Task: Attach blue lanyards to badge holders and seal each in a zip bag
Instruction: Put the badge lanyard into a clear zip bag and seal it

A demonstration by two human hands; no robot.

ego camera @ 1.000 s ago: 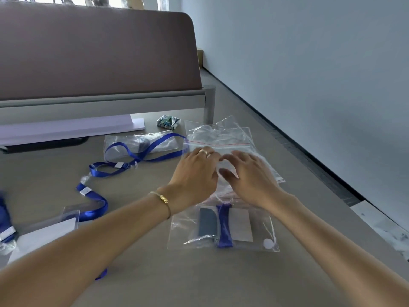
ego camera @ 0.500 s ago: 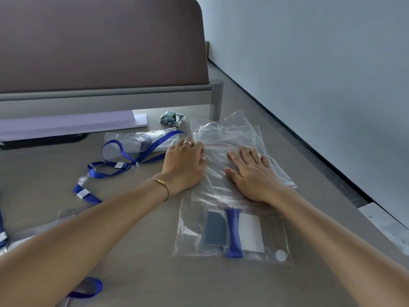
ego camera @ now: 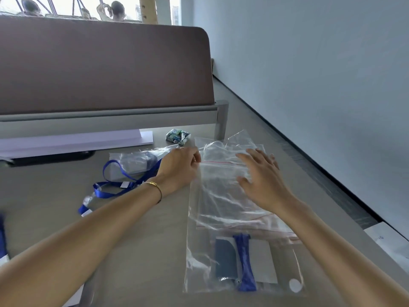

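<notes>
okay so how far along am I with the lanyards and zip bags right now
Done: one zip bag near you already holds a badge holder with its blue lanyard. In hand: your left hand pinches the red zip line of the top empty bag, while the right hand hovers open over it. Left: a loose blue lanyard and the packet of badge holders still lie unbagged.

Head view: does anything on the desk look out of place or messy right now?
Mostly tidy. One loose blue lanyard trails in loops across the desk beside the left hand, not yet bagged. The empty zip bags are crinkled and overlap the filled bag.
</notes>
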